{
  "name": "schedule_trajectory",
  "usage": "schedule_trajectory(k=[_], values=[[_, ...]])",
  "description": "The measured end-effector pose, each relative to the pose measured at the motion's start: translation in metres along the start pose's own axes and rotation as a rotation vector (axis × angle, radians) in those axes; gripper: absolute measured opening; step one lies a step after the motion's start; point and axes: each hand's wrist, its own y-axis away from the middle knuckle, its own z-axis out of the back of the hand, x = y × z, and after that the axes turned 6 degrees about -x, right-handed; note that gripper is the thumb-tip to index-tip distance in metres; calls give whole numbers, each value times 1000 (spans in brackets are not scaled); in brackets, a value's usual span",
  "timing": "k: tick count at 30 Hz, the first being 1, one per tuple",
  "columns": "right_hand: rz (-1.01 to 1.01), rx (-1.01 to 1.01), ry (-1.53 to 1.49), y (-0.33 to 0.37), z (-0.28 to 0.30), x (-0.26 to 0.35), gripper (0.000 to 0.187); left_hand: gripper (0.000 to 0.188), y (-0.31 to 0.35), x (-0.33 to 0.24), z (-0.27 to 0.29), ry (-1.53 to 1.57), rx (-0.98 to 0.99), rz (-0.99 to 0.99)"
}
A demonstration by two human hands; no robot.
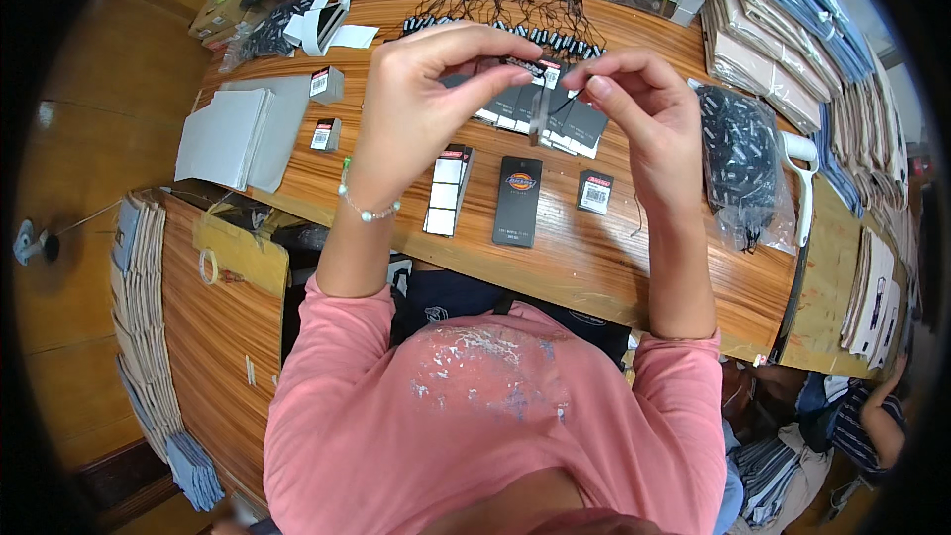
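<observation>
My left hand [436, 79] is raised over the table and pinches the top of a hang tag [539, 117], which hangs nearly edge-on. Between the fingertips of my right hand [642, 109] is a thin black cord [567, 102] that runs toward the tag. Below both hands lie a black printed hang tag [516, 223], a stack of tags with white panels [443, 200] and a stack of small square tags [596, 194]. Behind the hands, partly hidden by them, more dark tags [584, 124] lie overlapped.
Loose black cords [505, 5] are lined up at the back. A clear bag of black cord fasteners [738, 163] and a white roller [804, 188] lie right. Folded garments [758, 54] rise at the far right. White sheets [226, 139] and small tag stacks [325, 134] are left.
</observation>
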Motion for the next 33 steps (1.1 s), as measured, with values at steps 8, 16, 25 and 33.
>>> schedule_trajectory(k=[8,16,25,33], values=[[-13,-4,17,5,-10,-10,13,20,10,1,-11,447,-84,197],[-1,8,12,6,-7,-9,13,19,11,-4,-9,432,-20,211],[22,26,-7,6,-7,-7,14,17,9,-3,-5,457,-4,253],[-33,51,-49,6,-5,-6,16,17,8,2,-4,490,55,284]])
